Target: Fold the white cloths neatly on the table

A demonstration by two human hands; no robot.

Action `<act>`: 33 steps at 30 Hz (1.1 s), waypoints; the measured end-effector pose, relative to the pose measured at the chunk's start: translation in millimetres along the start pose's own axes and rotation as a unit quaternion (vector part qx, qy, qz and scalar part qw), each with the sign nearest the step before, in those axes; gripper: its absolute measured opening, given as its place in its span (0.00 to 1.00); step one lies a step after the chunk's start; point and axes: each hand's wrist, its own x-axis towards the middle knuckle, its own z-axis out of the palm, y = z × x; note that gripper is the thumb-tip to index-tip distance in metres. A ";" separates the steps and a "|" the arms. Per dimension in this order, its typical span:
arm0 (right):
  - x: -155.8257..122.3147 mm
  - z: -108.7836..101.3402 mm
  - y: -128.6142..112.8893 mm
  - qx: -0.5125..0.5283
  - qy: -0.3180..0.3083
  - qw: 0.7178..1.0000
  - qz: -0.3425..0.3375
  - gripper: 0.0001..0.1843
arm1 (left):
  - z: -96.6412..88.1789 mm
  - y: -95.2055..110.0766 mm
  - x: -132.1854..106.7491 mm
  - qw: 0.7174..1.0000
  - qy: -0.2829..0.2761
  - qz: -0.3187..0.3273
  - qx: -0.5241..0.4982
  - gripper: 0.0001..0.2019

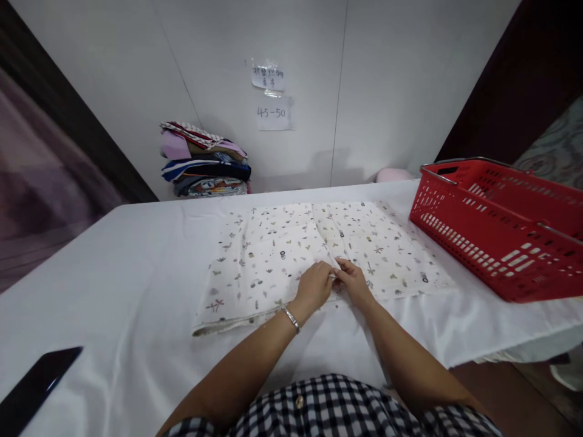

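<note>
A cream cloth with small printed motifs point(273, 255) lies spread flat on the white table point(113, 291). My left hand point(314, 285), with a silver bracelet at the wrist, and my right hand point(353, 280) meet at the middle of the cloth's near edge. Both hands have their fingers closed in a pinch on the cloth where a centre fold or seam runs back from the edge. The fingertips are partly hidden by the fabric.
A red plastic basket point(501, 243) stands at the right of the table, overhanging its edge. A stack of folded clothes point(204, 161) sits at the back left against the white wall. A dark phone point(36, 385) lies at the near left. Something pink point(392, 175) shows behind the table.
</note>
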 end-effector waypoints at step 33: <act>39.3 -17.1 -48.6 0.007 0.015 0.996 0.087 0.18 | -118.4 -140.9 -159.6 0.952 0.017 -0.216 0.216 0.15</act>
